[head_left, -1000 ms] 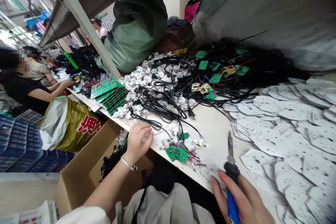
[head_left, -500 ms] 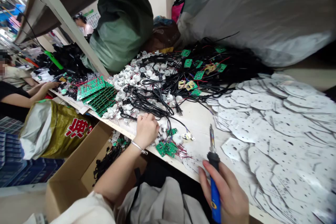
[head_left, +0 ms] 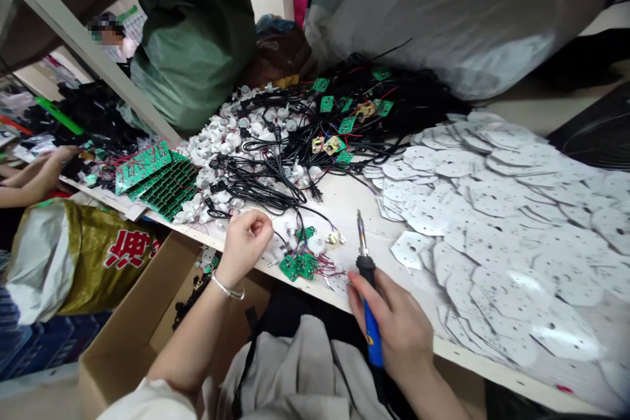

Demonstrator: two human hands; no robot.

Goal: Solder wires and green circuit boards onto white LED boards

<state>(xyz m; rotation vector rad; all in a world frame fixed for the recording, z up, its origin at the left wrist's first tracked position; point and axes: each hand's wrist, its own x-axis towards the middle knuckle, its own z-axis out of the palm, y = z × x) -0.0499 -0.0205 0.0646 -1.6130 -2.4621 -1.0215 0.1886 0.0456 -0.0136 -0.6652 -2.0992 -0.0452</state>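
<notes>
My right hand (head_left: 394,321) is wrapped round the blue handle of a soldering iron (head_left: 373,335), its metal tip pointing up and away over the bench. Over the bench's front edge, my left hand (head_left: 247,236) has its fingers curled together; whatever they hold, if anything, is too small to make out. Between the hands lie small green circuit boards (head_left: 298,266) with red wires and a white round part (head_left: 317,245). Behind my left hand are bundled black cables (head_left: 260,187) and a heap of white parts (head_left: 221,138).
White perforated plates (head_left: 492,210) cover the bench's right side. Larger green boards (head_left: 167,184) lie at left. An open cardboard box (head_left: 128,315) stands below the edge, beside a yellow sack (head_left: 93,256). Another person's hands (head_left: 46,170) are at far left. Large bags (head_left: 197,46) line the back.
The view has shifted, so the bench's things appear further left. My left hand has turned, showing its curled fingers and thumb. My right hand still holds the soldering iron.
</notes>
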